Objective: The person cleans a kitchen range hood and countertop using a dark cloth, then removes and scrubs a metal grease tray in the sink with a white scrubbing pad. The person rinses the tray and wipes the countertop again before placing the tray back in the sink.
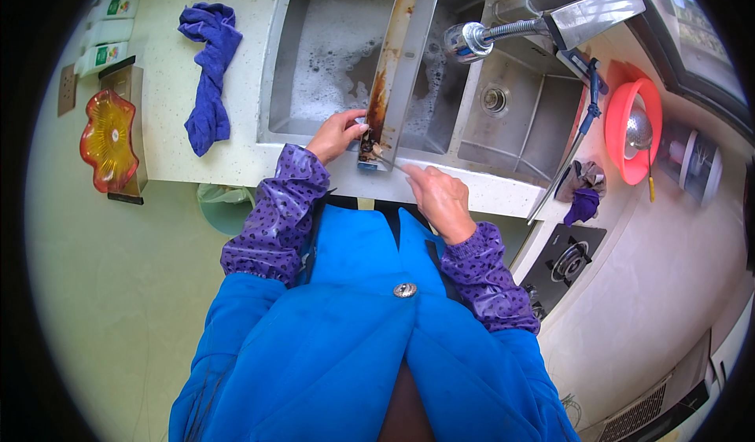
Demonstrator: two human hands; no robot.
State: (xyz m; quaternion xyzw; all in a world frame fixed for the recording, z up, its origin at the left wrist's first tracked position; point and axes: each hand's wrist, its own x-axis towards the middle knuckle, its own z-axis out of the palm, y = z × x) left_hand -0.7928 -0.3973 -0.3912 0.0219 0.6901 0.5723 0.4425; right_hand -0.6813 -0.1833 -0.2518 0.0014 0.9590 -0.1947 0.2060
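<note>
A long metal channel (408,58), stained with brown grease, lies across the sink and over its front edge. My left hand (336,137) grips the channel's left side near its close end. In my right hand (439,197) is a thin metal tool (389,162), whose tip rests among dark and pale residue (371,149) inside that end. What kind of tool it is cannot be told. Soapy water (321,58) stands in the large basin under the channel.
A twisted blue cloth (212,79) and a red-yellow glass dish (110,141) are at left. The faucet (513,29) reaches over the sink from the right. Beyond the small basin (507,117) are a mop-like handle (584,126), a red basin (616,129) and a gas stove (557,288).
</note>
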